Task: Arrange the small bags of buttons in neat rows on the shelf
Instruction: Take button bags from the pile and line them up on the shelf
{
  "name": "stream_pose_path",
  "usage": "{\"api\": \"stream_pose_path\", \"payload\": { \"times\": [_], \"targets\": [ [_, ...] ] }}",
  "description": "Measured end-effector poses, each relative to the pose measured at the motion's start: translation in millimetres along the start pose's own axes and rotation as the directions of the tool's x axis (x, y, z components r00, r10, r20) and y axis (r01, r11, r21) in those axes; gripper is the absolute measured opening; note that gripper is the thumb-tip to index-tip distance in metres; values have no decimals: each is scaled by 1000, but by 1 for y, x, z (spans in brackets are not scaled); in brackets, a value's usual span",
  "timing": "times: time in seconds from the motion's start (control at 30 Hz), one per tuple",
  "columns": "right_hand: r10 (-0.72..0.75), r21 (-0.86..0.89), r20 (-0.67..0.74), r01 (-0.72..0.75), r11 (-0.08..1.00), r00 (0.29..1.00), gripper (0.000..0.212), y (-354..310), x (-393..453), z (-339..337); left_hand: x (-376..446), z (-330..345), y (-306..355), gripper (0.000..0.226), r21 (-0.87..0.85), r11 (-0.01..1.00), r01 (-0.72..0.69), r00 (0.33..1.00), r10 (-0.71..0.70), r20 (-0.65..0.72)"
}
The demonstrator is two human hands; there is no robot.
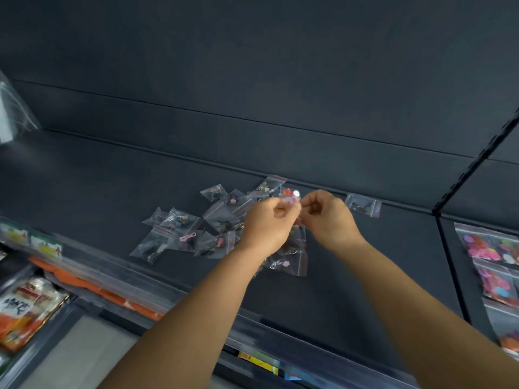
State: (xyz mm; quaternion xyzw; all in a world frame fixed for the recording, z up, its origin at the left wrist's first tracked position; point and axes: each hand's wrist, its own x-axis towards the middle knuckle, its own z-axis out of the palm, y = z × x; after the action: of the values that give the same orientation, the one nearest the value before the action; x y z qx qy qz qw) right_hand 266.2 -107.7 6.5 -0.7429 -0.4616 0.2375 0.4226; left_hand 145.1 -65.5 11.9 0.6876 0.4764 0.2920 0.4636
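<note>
Item: held bag (292,195), clear zip pouch of bright buttons | Location: above loose bag pile (196,231) on dark shelf (84,192) | Hold: left hand (268,223) and right hand (327,217) fingers curled, pinching its edges | Handling: likely light, limp, slippery; grip sealed top strip.

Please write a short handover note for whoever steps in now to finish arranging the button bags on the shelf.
Left hand and right hand: both pinch one small bag between them, above the pile.
Pile: loose bags heaped in a jumble on the dark shelf, mid-depth.
Single bag: lies apart, right of the hands, near the back wall.
Done: at most that single bag is placed; no row shows yet.
Left: set the held bag down, then lay the pile out in neat rows.
</note>
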Motion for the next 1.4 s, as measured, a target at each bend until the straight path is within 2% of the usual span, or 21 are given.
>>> {"api": "stream_pose_path", "payload": {
  "times": [0.1,0.2,0.3,0.4,0.53,0.6,0.67,0.73,0.83,0.93,1.03,1.13,1.27,1.4],
  "targets": [
    [-52,-69,22,53,996,998,7,-1,19,3,12,-4,-7,14,4,998,63,995,-62,-75],
    [-137,-262,61,148,954,989,24,3,44,7,22,-12,-14,16,100,989,106,985,-91,-144],
    [-229,-403,241,312,860,943,31,11,67,18,23,-19,-15,17,160,981,109,984,-84,-155],
    [-130,-504,314,281,817,941,43,15,79,25,24,-22,-18,18,142,984,108,985,-87,-147],
    [-70,-550,220,183,815,973,54,18,85,26,24,-26,-21,17,131,987,94,988,-76,-134],
    [-60,-500,186,147,853,981,44,18,83,23,23,-27,-21,15,135,988,78,990,-61,-128],
    [-65,-440,157,129,889,985,18,15,77,18,22,-28,-21,13,147,987,63,992,-46,-118],
    [-91,-400,90,120,909,992,3,10,68,13,20,-29,-19,9,165,985,42,994,-25,-107],
    [-130,-270,-67,107,957,989,4,-3,52,3,16,-31,-15,10,141,990,16,994,-1,-105],
    [-43,-59,-197,32,998,979,12,-16,34,-8,13,-32,-9,11,171,985,-27,995,43,-87],
    [62,106,-243,-37,994,968,14,-21,13,-17,7,-25,-3,19,178,978,-112,990,125,-64],
    [136,227,-263,-75,971,955,25,-18,-16,-28,-2,-7,4,18,123,980,-158,987,160,-5],
    [210,269,-321,-124,955,923,22,-4,-56,-49,-19,28,15,13,2,987,-158,983,157,99],
    [254,289,-397,-142,947,882,25,14,-89,-78,-44,65,28,13,-54,976,-210,953,217,212]
  ]
}}
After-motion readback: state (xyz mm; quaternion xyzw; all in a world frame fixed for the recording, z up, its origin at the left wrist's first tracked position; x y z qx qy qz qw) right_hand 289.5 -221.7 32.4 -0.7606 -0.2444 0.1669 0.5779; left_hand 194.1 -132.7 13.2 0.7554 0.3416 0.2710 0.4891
